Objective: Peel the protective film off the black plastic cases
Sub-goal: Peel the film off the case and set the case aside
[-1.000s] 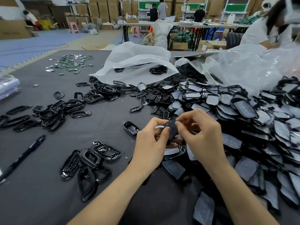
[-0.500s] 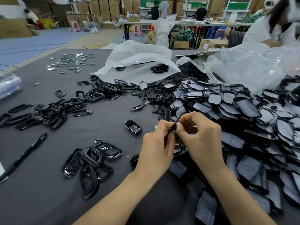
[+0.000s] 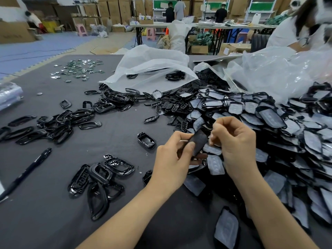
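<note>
While your left hand point(image 3: 172, 159) grips a black case point(image 3: 197, 142) between the thumb and curled fingers, tilted over the near edge of the heap, your right hand point(image 3: 235, 141) stands just beside its upper right edge. Its fingers are curled, the tips drawn together; whether they already pinch the film, I cannot tell.

Nearest to you, one film-covered case point(image 3: 227, 229) lies by the lower edge of the view. The heap of film-covered cases point(image 3: 273, 123) fills the right side and reaches under your hands.

To the left, the dark table cloth point(image 3: 45, 221) shows bare stretches around a small group of glossy cases point(image 3: 100, 177), a single case point(image 3: 146, 141) and a black pen point(image 3: 27, 173). Farther lie more glossy frames point(image 3: 53, 126), then a white plastic bag point(image 3: 152, 69) and, well apart, small shiny scraps point(image 3: 79, 69).
</note>
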